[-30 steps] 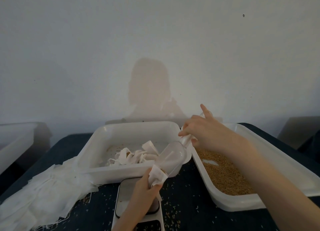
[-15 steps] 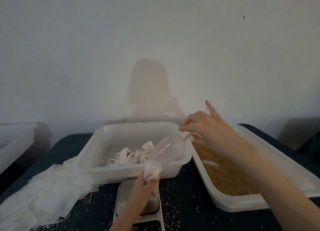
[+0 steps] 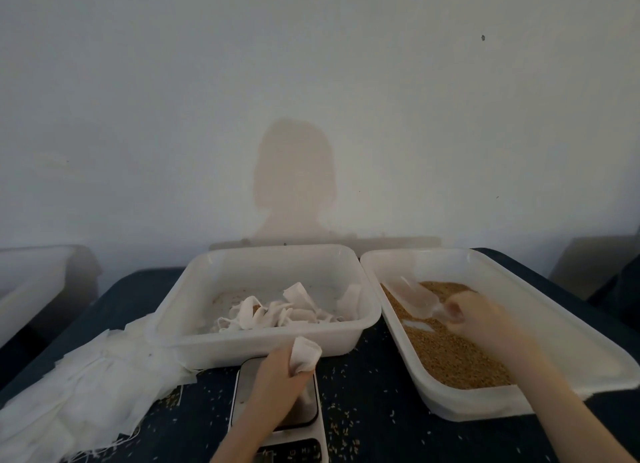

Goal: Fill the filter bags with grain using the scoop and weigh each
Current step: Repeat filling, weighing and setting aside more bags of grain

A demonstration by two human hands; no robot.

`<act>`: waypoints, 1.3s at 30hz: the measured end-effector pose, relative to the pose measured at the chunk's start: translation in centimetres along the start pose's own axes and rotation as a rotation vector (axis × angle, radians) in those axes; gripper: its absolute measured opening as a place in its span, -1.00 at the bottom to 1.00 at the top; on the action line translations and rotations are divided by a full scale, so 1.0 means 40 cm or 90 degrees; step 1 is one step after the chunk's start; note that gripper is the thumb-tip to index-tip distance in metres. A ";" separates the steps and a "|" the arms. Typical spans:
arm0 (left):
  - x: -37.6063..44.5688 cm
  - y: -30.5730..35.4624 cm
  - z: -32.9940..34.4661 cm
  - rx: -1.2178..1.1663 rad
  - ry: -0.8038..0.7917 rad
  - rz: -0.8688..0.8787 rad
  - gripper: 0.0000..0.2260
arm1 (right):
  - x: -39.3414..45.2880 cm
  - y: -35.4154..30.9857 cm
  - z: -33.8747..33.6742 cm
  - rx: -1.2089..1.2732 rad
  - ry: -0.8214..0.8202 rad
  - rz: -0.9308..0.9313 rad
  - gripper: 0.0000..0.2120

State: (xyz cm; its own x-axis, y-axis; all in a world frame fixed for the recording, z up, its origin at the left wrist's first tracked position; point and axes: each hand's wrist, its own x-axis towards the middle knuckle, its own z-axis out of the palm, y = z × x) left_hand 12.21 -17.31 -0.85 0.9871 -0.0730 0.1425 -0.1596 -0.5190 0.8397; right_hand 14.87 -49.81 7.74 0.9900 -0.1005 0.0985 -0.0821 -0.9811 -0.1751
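My left hand (image 3: 277,370) grips a small white filter bag (image 3: 304,353) just above the scale (image 3: 277,410), in front of the middle tray. My right hand (image 3: 474,315) holds the clear plastic scoop (image 3: 417,296) by its handle, low over the brown grain (image 3: 446,348) in the right white tray (image 3: 485,403). The scoop's mouth points to the back left. My right hand is motion-blurred. The middle white tray (image 3: 263,344) holds several filled filter bags (image 3: 277,312).
A heap of empty white filter bags (image 3: 76,390) lies on the dark table at the left. Loose grains are scattered around the scale. Another white tray (image 3: 24,286) stands at the far left. A pale wall rises right behind the trays.
My right hand has carried the scoop from the bag's mouth rightward and down into the grain tray. My left hand has stayed over the scale with the bag.
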 end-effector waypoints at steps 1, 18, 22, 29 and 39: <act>0.000 0.002 -0.002 0.023 0.002 0.011 -0.84 | 0.001 0.004 0.017 0.001 -0.021 0.014 -0.88; -0.001 -0.091 -0.112 0.159 -0.028 -0.011 -0.68 | -0.063 -0.204 0.049 -0.053 0.122 -0.106 -0.76; -0.048 -0.112 -0.142 0.070 0.005 0.029 -0.54 | -0.125 -0.347 0.108 0.106 0.118 -0.247 -0.86; -0.078 -0.168 -0.171 -0.156 0.037 -0.011 -0.40 | -0.133 -0.367 0.297 0.229 -0.031 -0.122 -0.79; -0.095 -0.185 -0.153 -0.228 0.095 -0.048 -0.65 | -0.135 -0.341 0.365 0.235 -0.060 -0.090 -0.89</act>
State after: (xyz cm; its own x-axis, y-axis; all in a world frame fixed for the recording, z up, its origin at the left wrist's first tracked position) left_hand 9.56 -7.97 -4.39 0.9877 0.0924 0.1258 -0.1069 -0.1870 0.9765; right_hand 12.31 -33.48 -4.71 0.9962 0.0637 0.0601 0.0855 -0.8572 -0.5078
